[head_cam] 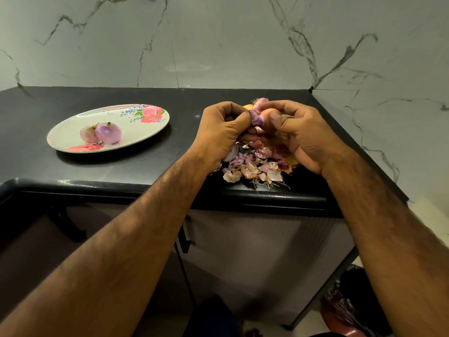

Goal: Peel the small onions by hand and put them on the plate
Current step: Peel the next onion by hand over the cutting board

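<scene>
Head view finds us partway through: two peeled onions (108, 133) lie touching each other on the plate (136, 132), well left of where we work. Our right hand (301, 135) curls round a third onion (268, 113), held above the surface (145, 166), while our left hand (222, 132) pinches a flap of purple skin (256, 119) that hangs off it. Some orange outer skin shows on this onion, so we judge its peeling unfinished. A heap of shed peels (255, 166) lies under our hands near the front edge. Behind our fingers at least one more unpeeled onion (262, 101) peeks out; how many wait there we cannot tell.
</scene>
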